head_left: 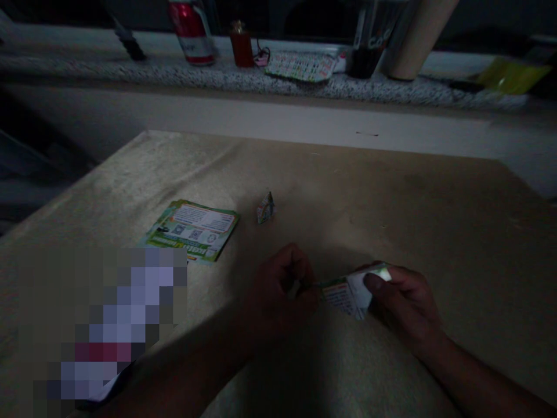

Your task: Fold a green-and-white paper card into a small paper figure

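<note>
A partly folded printed paper leaflet (342, 296), green and white, is held between my two hands above the table. My left hand (282, 290) pinches its left tip between thumb and fingers. My right hand (404, 299) grips the other end, with the thumb pressed on the white face and the fingers behind. Beyond my left hand, a small folded paper piece (265, 209) stands upright on the table. To its left lies a stack of green and white leaflets (194, 229), printed side up.
The table (435, 209) meets a wall below a granite sill (156, 72). Along the sill stand a red can (191, 32), a small red bottle (241, 45), a blister pack (302, 67), a glass of dark liquid (365, 58) and a beige cylinder (413, 43). A pixelated patch (126, 325) covers something at lower left.
</note>
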`<control>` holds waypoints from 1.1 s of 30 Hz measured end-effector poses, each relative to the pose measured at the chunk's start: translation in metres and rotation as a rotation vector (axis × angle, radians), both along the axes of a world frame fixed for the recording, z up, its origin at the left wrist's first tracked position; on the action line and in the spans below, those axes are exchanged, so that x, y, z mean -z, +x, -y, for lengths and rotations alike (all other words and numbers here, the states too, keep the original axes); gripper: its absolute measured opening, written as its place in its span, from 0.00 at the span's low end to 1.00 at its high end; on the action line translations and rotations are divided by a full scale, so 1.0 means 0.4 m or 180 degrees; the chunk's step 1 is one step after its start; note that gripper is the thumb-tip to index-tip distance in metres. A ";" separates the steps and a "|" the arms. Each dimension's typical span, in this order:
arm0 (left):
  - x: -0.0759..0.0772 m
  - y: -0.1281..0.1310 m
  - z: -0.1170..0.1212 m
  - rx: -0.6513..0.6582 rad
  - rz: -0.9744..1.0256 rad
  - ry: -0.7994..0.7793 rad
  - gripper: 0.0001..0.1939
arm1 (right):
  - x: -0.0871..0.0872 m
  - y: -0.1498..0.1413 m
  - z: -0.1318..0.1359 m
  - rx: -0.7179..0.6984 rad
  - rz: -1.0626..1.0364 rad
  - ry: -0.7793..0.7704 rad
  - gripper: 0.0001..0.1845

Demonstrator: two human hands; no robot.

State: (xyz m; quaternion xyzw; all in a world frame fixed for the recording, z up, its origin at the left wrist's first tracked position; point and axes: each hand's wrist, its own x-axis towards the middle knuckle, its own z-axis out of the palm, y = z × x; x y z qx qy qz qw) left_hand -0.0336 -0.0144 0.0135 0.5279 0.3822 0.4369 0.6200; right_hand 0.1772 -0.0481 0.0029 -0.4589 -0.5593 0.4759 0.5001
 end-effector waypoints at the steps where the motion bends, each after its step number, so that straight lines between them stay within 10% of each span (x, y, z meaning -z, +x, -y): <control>1: 0.003 0.000 -0.006 -0.0068 0.0141 -0.0092 0.14 | 0.005 0.002 0.000 0.0029 -0.0088 -0.0104 0.20; 8: 0.030 0.039 0.000 0.0212 0.0571 -0.0890 0.14 | 0.005 -0.019 0.004 -0.0168 -0.0204 -0.0153 0.17; 33: 0.050 0.041 0.003 0.0008 0.0490 -0.0949 0.12 | -0.002 -0.017 -0.006 -0.0373 0.0531 0.0226 0.18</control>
